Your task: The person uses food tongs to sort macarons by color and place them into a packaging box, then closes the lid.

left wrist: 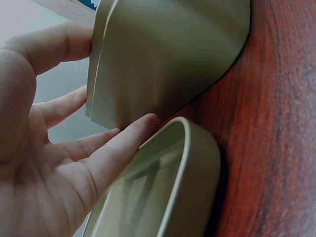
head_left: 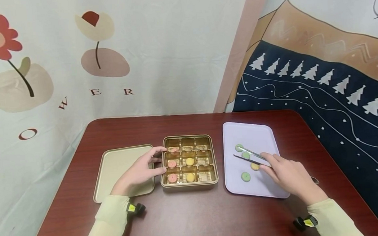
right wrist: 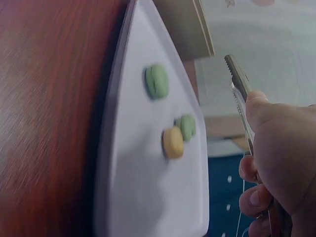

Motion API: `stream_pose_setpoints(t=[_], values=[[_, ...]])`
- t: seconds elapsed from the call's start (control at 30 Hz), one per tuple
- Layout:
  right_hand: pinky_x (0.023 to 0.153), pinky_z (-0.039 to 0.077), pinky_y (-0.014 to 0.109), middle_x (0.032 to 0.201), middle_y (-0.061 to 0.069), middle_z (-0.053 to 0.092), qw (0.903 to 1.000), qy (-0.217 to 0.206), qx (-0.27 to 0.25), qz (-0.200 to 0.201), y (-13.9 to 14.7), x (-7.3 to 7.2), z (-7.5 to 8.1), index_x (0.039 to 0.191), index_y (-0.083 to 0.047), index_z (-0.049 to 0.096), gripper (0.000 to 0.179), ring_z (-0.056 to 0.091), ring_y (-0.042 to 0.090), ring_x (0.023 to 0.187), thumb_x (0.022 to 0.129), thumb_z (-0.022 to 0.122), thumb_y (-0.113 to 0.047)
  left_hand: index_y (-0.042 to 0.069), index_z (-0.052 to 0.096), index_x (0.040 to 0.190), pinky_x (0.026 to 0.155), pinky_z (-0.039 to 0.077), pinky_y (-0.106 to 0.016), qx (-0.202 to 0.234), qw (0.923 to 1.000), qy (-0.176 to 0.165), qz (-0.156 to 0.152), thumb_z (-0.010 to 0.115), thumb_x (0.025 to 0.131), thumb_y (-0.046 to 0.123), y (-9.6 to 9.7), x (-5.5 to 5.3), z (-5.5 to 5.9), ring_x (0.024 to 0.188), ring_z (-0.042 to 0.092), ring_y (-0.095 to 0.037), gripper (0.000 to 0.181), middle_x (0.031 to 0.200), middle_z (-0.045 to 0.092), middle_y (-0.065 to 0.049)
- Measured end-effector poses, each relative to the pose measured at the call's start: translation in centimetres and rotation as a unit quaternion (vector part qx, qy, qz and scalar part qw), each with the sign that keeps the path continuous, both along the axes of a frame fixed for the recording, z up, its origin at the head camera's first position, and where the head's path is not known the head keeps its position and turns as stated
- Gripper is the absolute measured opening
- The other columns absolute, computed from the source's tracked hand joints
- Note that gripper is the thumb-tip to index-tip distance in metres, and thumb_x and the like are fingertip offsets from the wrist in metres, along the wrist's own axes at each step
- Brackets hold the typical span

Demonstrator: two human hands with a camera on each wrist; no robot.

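My left hand (head_left: 142,169) rests against the left side of a gold metal box (head_left: 190,186), its thumb and fingers spread; the left wrist view shows fingertips (left wrist: 148,121) touching the box wall. Inside the box's square compartments are three pink macarons (head_left: 172,178) down the left column and two yellow ones (head_left: 190,161) in the middle column. My right hand (head_left: 288,173) grips metal tongs (head_left: 250,159) above a lavender tray (head_left: 254,130). The tongs' ends stand apart with nothing between them. Below lie three green macarons (head_left: 245,176) and a yellow one (head_left: 255,166).
A shallow gold lid (head_left: 114,164) lies left of the box, partly under my left hand. The dark red wooden table (head_left: 188,219) ends at a printed curtain (head_left: 172,61) behind, with a navy tree-patterned cloth (head_left: 304,85) at the right.
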State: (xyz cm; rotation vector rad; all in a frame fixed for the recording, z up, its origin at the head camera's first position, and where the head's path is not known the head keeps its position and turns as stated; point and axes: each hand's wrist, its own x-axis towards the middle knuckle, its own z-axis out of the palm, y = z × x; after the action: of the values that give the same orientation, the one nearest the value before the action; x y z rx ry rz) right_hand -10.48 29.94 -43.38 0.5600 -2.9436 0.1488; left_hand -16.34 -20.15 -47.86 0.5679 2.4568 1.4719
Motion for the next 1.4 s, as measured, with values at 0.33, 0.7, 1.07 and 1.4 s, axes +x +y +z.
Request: stream_pose_setpoints(t=[0.33, 0.7, 1.07, 1.4], values=[[0.053, 0.051, 0.035, 0.105, 0.009, 0.073, 0.9989, -0.024, 0.004, -0.041, 3.3, 1.8, -1.2, 0.137, -0.013, 0.061, 0.046, 0.059, 0.016, 0.072, 0.1, 0.07, -0.037, 0.008, 0.047, 0.149, 0.11, 0.049, -0.063, 0.007, 0.9999, 0.004, -0.005, 0.08, 0.093, 0.013, -0.1, 0.2, 0.3, 0.129, 0.058, -0.049, 0.065, 0.148, 0.054, -0.021], [0.053, 0.055, 0.041, 0.107, 0.011, 0.074, 0.9992, -0.014, 0.006, -0.038, 4.7, 3.0, -2.8, 0.134, -0.012, 0.063, 0.045, 0.07, 0.023, 0.081, 0.098, 0.073, -0.035, 0.008, 0.046, 0.149, 0.11, 0.048, -0.063, 0.006, 1.0, 0.001, -0.003, 0.079, 0.093, 0.014, -0.1, 0.3, 0.3, 0.129, 0.058, -0.048, 0.065, 0.147, 0.055, -0.02], [0.056, 0.058, 0.04, 0.107, 0.012, 0.075, 0.9987, -0.017, 0.024, -0.041, 4.8, 3.5, -3.8, 0.133, -0.011, 0.064, 0.047, 0.068, 0.02, 0.077, 0.096, 0.074, -0.038, 0.009, 0.047, 0.149, 0.109, 0.049, -0.063, 0.002, 1.0, 0.003, -0.003, 0.079, 0.093, 0.015, -0.1, 0.2, 0.3, 0.129, 0.059, -0.048, 0.064, 0.147, 0.055, -0.021], [0.058, 0.06, 0.045, 0.104, 0.01, 0.076, 0.9989, -0.005, 0.024, -0.041, 4.9, 3.7, -3.9, 0.132, -0.013, 0.065, 0.044, 0.068, 0.02, 0.075, 0.096, 0.075, -0.037, 0.012, 0.048, 0.148, 0.11, 0.048, -0.063, -0.004, 1.0, 0.002, 0.002, 0.08, 0.093, 0.016, 0.1, 0.1, 0.4, 0.128, 0.06, -0.045, 0.064, 0.145, 0.058, -0.018]])
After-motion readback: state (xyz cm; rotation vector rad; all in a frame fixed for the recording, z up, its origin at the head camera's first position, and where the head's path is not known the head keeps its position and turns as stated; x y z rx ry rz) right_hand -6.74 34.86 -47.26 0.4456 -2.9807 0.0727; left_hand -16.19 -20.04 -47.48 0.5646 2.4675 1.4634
